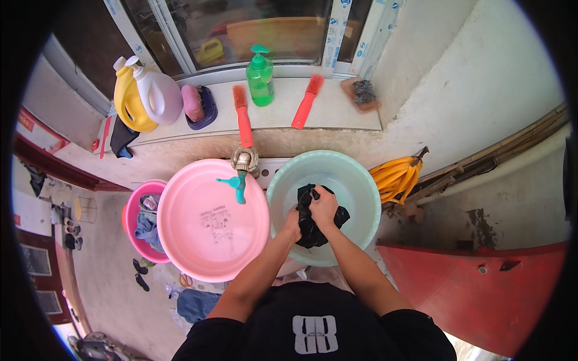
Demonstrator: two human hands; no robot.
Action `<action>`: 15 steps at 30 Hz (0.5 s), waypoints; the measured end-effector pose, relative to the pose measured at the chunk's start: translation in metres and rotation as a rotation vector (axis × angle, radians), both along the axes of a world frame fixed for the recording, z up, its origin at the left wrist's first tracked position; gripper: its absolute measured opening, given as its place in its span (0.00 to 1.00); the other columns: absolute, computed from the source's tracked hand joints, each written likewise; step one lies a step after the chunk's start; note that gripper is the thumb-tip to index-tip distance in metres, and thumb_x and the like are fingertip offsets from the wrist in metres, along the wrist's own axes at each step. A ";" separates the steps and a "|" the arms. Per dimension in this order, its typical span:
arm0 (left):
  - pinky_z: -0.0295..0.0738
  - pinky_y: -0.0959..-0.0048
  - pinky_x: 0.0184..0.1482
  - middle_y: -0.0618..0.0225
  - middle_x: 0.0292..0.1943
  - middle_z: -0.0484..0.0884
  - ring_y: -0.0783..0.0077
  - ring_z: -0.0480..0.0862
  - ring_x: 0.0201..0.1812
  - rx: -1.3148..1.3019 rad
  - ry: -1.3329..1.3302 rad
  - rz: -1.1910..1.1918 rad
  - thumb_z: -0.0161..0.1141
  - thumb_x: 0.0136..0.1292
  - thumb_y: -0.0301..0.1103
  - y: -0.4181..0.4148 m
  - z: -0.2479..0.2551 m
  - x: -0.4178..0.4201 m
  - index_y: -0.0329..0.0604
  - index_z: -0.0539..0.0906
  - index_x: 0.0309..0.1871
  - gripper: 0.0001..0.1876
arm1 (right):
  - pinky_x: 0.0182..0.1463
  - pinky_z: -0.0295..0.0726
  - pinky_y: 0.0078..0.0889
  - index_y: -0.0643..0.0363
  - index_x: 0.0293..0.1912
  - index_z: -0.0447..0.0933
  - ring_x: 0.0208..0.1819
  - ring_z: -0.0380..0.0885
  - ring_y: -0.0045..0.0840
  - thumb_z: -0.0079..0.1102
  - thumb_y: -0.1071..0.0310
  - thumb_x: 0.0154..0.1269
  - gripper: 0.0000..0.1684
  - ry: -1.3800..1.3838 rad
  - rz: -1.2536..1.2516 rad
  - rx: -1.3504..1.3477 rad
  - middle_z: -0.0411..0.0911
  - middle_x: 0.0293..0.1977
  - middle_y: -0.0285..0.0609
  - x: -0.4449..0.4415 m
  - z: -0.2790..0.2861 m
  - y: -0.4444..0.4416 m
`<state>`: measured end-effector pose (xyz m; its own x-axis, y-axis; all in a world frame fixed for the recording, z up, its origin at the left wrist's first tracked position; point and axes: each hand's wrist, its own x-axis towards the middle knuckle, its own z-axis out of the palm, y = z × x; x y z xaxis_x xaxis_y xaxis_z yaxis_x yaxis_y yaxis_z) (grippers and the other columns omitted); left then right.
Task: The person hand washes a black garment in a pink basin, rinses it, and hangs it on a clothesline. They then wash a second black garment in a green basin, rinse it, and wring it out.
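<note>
A black cloth garment (311, 232) is bunched up inside the pale green plastic basin (368, 212). My left hand (292, 223) grips its left side, the fingers partly hidden by the folds. My right hand (323, 207) is clenched on the upper part of the same garment, with a bit of cloth showing by the thumb. Part of the garment spreads out right of my right wrist. Just left of this basin is a pink plastic basin (185, 221) with a printed picture on its bottom. A tap with a teal handle and spout (240, 187) reaches over the pink basin.
On the ledge stand a green pump bottle (260, 83), two red-handled brushes (244, 124), a soap dish (208, 110), detergent jugs (160, 99) and a scouring pad (363, 91) on a tray. A bright pink tub (132, 225) holds clothes. Orange gloves (397, 178) hang at right, above a red panel (474, 289).
</note>
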<state>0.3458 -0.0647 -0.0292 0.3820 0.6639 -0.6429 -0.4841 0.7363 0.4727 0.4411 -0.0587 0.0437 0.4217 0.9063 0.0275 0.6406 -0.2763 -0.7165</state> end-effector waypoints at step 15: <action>0.54 0.40 0.64 0.53 0.70 0.47 0.41 0.59 0.66 -0.595 0.020 -0.091 0.48 0.57 0.70 -0.041 0.051 -0.004 0.57 0.43 0.72 0.47 | 0.52 0.68 0.50 0.36 0.62 0.65 0.57 0.68 0.34 0.51 0.62 0.59 0.29 -0.586 0.537 -0.060 0.70 0.55 0.41 0.045 -0.051 -0.010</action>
